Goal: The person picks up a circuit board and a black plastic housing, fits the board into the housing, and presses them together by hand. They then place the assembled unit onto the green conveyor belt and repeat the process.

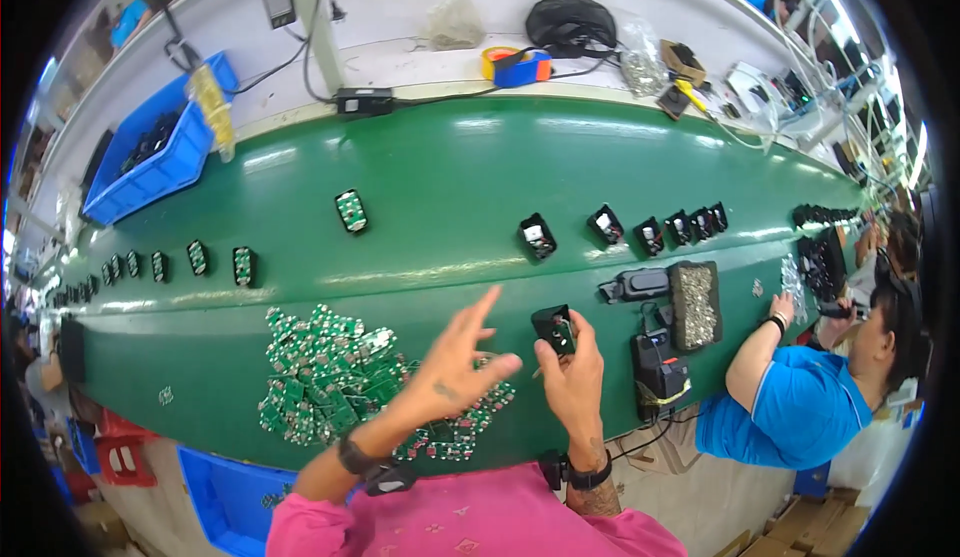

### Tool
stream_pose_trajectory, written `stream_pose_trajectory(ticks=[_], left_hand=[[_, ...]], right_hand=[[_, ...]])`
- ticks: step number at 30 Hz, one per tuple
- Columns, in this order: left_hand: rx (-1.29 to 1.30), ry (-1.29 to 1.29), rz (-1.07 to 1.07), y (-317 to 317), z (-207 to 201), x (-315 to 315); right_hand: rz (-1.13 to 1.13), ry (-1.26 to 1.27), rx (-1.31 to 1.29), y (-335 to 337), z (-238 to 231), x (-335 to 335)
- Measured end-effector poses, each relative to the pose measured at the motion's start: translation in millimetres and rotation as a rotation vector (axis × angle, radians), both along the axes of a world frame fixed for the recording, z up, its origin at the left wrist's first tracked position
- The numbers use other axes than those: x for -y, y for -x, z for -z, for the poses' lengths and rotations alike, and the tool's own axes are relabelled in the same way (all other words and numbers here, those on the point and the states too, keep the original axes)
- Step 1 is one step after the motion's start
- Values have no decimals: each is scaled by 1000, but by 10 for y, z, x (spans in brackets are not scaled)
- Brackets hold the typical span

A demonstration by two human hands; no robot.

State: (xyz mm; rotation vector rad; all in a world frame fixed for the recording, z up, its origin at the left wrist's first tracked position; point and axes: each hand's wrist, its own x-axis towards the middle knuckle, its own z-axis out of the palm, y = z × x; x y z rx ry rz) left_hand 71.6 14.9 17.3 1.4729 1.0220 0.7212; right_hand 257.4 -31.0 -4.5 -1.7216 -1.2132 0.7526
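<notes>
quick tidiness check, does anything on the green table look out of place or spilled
Mildly odd: one small loose piece lies alone on the green table, left of the heaped circuit boards, as if strayed. No clear damage shows.

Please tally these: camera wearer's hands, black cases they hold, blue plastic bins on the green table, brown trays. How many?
Left hand and right hand: 2
Held black plastic case: 1
Blue rectangular plastic bin: 1
Brown rectangular tray: 1
Total: 5
</notes>
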Motion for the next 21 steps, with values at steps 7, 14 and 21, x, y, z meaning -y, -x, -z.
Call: stream_pose_trajectory(ticks=[7, 14, 21], left_hand=[[463, 77, -152, 246, 265, 263], [439, 93, -398, 439, 219, 404], [128, -19, -286, 715, 226, 437]], right_hand=[[-439, -143, -88, 595, -306, 9], [-384, -315, 172, 872, -219, 38], [-313, -514, 423, 1017, -181, -56]])
